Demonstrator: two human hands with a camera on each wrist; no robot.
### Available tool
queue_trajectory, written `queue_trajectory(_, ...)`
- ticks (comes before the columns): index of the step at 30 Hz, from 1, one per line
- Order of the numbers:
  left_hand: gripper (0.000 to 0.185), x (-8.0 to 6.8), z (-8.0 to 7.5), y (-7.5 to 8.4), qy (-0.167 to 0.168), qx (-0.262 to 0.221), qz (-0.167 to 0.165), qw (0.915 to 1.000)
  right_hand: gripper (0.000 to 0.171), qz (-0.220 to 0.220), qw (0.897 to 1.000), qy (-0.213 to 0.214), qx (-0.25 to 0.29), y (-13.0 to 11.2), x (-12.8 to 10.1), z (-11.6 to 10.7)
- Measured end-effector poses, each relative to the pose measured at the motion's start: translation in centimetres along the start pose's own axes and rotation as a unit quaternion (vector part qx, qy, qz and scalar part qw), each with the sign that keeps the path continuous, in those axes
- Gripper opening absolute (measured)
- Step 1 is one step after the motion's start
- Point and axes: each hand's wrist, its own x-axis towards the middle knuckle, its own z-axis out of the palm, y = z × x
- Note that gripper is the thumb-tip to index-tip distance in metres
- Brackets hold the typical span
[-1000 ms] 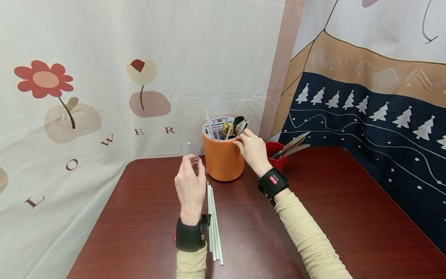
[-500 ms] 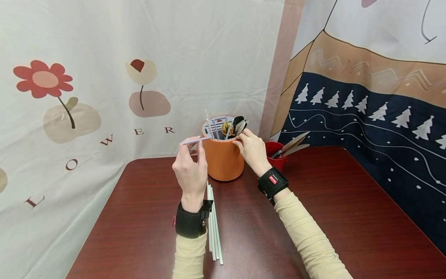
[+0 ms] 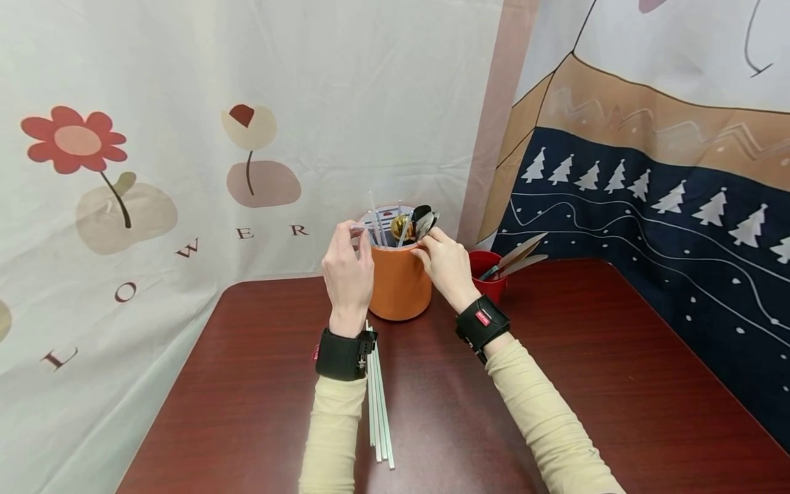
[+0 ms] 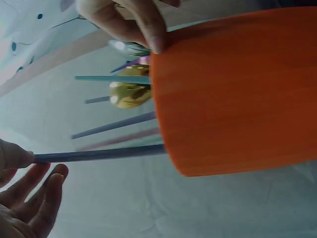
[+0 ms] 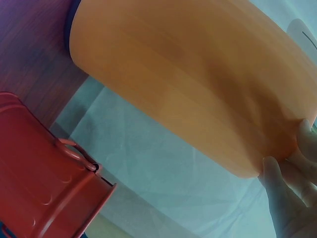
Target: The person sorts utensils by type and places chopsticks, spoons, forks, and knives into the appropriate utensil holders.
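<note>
My left hand [image 3: 350, 274] pinches one end of a lilac straw [image 4: 99, 154] between thumb and fingers. The straw's other end passes in over the rim of an orange cylindrical holder [image 3: 400, 285]. On the opposite side, my right hand [image 3: 449, 267] grips the holder's rim with thumb and fingertips. Several thin straws [image 4: 114, 125] stick up out of the holder. Beside them in it are a shiny gold rounded piece [image 4: 130, 94] and a few spoons [image 3: 424, 218]. The holder's wall hides their lower parts.
Several pale green straws [image 3: 380, 412] lie on the dark red-brown table [image 3: 481, 425] near my left wrist. A small red bucket [image 3: 490, 281] with long flat-ended utensils [image 3: 521, 254] leaning out stands right of the holder. Printed cloths hang behind and to the right.
My left hand rose and moved toward the holder, turning the straw from beside the holder to over and into its opening. My right hand stayed at the rim.
</note>
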Motion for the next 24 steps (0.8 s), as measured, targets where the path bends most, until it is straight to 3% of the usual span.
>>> queue_trajectory(4,0.012,0.5,0.5,-0.4,-0.006,0.012,0.010,0.9999,0.024,0.002,1.000,0.002,0.000,0.1,0.1,0.0)
queue_trajectory(8,0.012,0.8,0.5,-0.4,0.011,0.017,0.025,0.9995,0.023,0.006,1.000,-0.007,0.002,0.0,0.0,0.0)
queue_trajectory(13,0.015,1.0,0.5,-0.4,0.025,0.011,0.015,0.9995,0.023,0.008,1.000,-0.008,0.005,0.0,0.0,-0.1)
queue_trajectory(19,0.018,0.6,1.2,-1.3,-0.027,0.023,-0.014,0.9993,0.023,0.008,1.000,-0.006,0.002,0.0,0.0,-0.1)
queue_trajectory(24,0.020,-0.2,1.7,-2.1,-0.082,0.056,-0.053,0.9937,0.023,0.009,1.000,-0.006,0.002,0.0,-0.1,0.0)
